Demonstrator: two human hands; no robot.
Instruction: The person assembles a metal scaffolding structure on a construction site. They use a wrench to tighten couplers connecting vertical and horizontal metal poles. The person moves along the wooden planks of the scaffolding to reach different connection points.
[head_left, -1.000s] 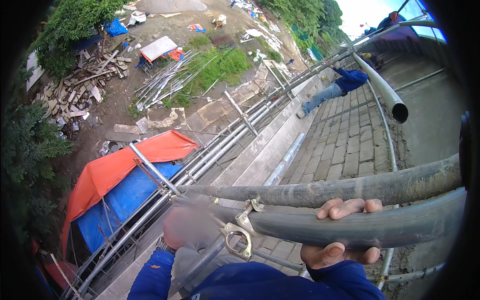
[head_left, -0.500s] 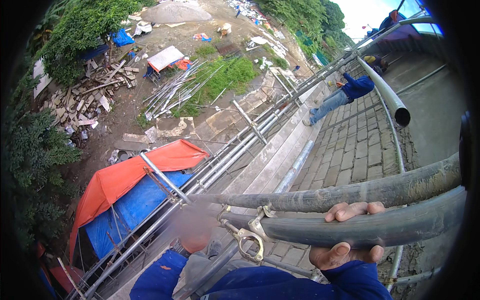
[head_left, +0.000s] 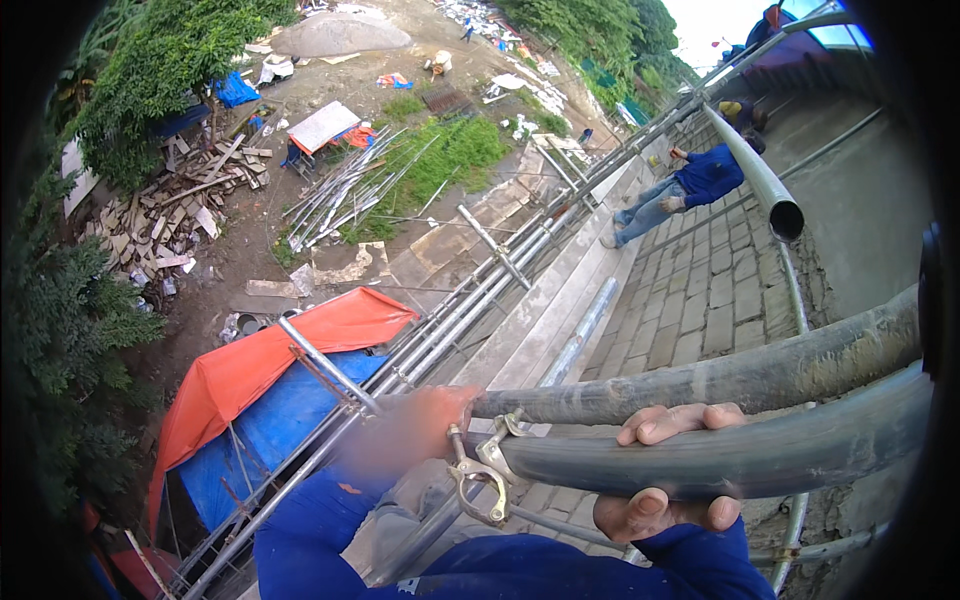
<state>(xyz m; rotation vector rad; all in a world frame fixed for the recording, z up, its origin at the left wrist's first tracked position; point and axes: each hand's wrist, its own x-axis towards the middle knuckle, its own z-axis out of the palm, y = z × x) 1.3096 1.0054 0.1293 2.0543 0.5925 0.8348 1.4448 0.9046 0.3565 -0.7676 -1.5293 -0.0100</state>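
My right hand (head_left: pixel 680 425) wraps round a dark, smooth scaffold pipe (head_left: pixel 780 455), fingers over the top and thumb beneath. Close above it runs a second, mud-stained pipe (head_left: pixel 650 390). A metal scaffold coupler (head_left: pixel 494 455) sits on the left end of the smooth pipe, and its ring-shaped half (head_left: pixel 482 500) hangs below. My left hand (head_left: pixel 450 412) is at the left end of the muddy pipe, seeming to touch it. Blur covers much of that hand, so its fingers cannot be made out.
A scaffold of metal tubes (head_left: pixel 480 295) and planks (head_left: pixel 530 335) runs beside a block wall (head_left: pixel 700 290). Ahead, a person in blue (head_left: pixel 712 172) stands on the planks near a large open-ended pipe (head_left: pixel 785 215). Below left lie an orange tarp (head_left: pixel 250 350) and rubble.
My left hand has risen from left of the coupler to the muddy pipe's end. Both pipes and my right hand have shifted slightly left in view. My right grip stays closed.
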